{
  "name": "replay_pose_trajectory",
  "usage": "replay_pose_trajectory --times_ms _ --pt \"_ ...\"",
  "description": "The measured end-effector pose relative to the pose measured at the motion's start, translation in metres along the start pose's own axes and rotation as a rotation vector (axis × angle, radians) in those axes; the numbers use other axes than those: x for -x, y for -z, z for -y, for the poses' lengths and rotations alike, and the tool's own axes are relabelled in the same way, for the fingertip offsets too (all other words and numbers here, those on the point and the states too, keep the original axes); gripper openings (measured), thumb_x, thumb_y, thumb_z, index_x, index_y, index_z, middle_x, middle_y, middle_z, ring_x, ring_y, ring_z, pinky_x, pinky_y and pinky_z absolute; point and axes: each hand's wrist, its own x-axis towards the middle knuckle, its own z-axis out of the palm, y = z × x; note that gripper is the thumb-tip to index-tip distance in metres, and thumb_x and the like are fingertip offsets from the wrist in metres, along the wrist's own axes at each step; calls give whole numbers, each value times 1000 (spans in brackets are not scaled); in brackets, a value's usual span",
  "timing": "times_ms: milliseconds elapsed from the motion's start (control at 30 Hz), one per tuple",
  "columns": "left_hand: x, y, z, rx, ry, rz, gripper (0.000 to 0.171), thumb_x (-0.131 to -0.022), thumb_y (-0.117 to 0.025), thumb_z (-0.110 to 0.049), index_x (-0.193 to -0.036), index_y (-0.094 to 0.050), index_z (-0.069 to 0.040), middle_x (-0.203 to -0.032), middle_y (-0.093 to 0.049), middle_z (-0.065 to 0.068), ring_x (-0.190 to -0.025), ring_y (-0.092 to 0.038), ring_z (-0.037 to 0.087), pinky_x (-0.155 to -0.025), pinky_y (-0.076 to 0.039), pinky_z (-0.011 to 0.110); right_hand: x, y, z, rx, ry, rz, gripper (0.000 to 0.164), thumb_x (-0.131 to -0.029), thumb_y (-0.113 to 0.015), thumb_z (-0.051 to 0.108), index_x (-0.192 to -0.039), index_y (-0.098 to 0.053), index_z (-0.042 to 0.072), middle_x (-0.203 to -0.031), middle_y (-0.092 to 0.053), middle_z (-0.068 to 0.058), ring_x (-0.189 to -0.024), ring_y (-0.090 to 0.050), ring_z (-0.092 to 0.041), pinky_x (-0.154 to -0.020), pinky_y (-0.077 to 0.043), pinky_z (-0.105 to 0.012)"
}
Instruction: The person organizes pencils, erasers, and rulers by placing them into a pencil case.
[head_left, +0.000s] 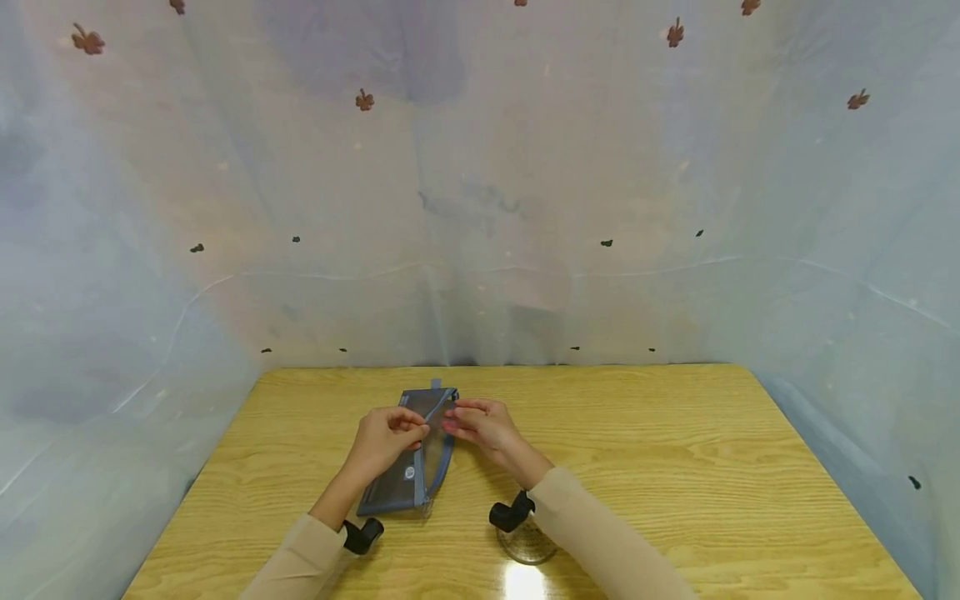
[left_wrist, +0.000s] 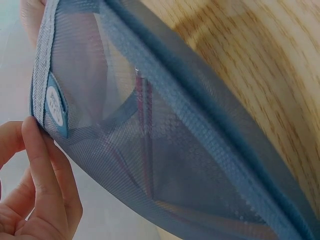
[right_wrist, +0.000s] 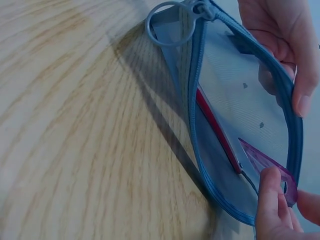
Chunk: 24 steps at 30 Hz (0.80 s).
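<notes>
A blue mesh zip pouch with a round white label lies on the table, its zipped mouth spread apart. The left hand pinches one edge of the mouth; in the right wrist view its thumb presses against the zip tape. At the mouth, the right hand holds a pink see-through plastic triangle between thumb and fingers, its pointed end inside the pouch. A slim red and grey stick lies within. From the zip hangs a grey ring pull.
Under the right wrist, a round clear patterned glass-like object stands near the table's front, partly hidden by the wrist camera. The wood-grain table reaches back to a pale patterned curtain, which also hangs at both sides.
</notes>
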Motion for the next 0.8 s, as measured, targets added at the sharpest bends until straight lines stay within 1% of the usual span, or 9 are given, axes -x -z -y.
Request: replay_pose_trajectory --times_ms 133,267,367,467,533,667,800 --pt "0 0 -1 -3 -1 0 4 -86 -76 -1 -88 -73 1 -76 -70 7 -67 -70 21 -69 -61 46 -2 -1 -1 0 -3 -4 33 -99 -52 -8 -130 -48 -20 -108 -67 -25 -95 -71 -27 -90 -56 -41" --pt "0 -1 -1 -2 3 1 3 -86 -75 0 -88 -73 1 -76 -70 7 -67 -70 20 -69 -61 47 -2 -3 -2 3 -7 -4 33 -99 -52 -10 -131 -48 -19 -115 -62 -33 -96 -71 -28 -91 -56 -41" --pt "0 0 -1 0 5 0 4 -87 -75 0 -88 -73 1 -76 -70 7 -67 -70 20 -70 -61 47 -1 -5 -1 8 -9 -1 34 -99 -51 -11 -131 -46 -19 -121 -59 -37 -100 -70 -31 -92 -56 -41" --pt "0 0 -2 -2 2 -2 4 -86 -75 -1 -88 -73 1 -76 -70 7 -68 -70 21 -70 -61 46 -1 -6 -2 12 -11 3 36 -98 -52 -12 -132 -46 -19 -121 -59 -37 -103 -69 -33 -92 -56 -41" --pt "0 1 -2 -5 -1 -3 4 -86 -76 -1 -88 -73 1 -76 -70 7 -68 -70 21 -69 -61 45 -1 -6 -3 11 -11 8 38 -97 -53 -13 -134 -45 -20 -120 -60 -35 -103 -69 -31 -92 -56 -39" --pt "0 1 -2 -12 -3 -7 4 -86 -76 -2 -88 -73 0 -77 -70 7 -68 -71 21 -68 -62 44 0 -6 -4 26 4 21 43 -94 -56 -15 -135 -44 -21 -116 -63 -33 -99 -70 -25 -90 -57 -34" --pt "0 1 -1 -19 -4 -11 4 -86 -76 -2 -88 -73 0 -77 -70 7 -68 -71 21 -68 -62 42 1 -7 -3 56 14 19 46 -90 -60 -17 -134 -45 -21 -115 -64 -30 -95 -69 -20 -84 -58 -29"
